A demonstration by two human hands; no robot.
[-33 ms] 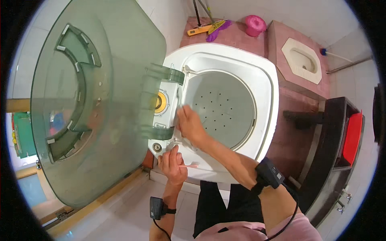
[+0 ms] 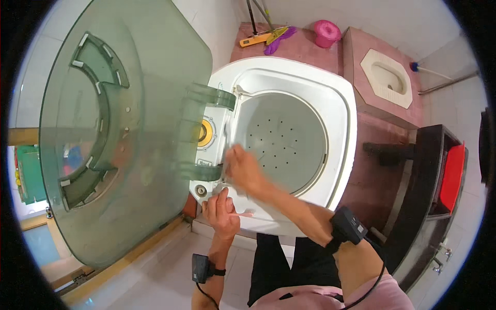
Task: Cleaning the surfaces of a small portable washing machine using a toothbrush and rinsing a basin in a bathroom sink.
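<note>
A white top-loading washing machine (image 2: 338,129) stands before me, and its perforated grey drum (image 2: 289,132) is exposed. Its large greenish see-through lid (image 2: 155,155) is raised on the left. My right hand (image 2: 241,168) is closed and smeared by motion at the drum's left rim, close to the lid's lower hinge arm (image 2: 204,172). Whatever its fingers grip is hidden. Nearer me, my left hand (image 2: 222,213) has bent fingers pressed together at the machine's near left corner. A thin pinkish strip (image 2: 243,214) sticks out to its right; its kind is unclear.
Left of the drum are a yellow ring (image 2: 205,133) and a small round fitting (image 2: 201,190). Beyond the machine are mops (image 2: 263,38) and a pink bucket (image 2: 327,33). A squat toilet (image 2: 387,77) is at far right, and a dark cabinet (image 2: 423,181) with a red panel nearer.
My right hand has shifted slightly toward me along the drum's left rim. My left hand stays at the near corner.
</note>
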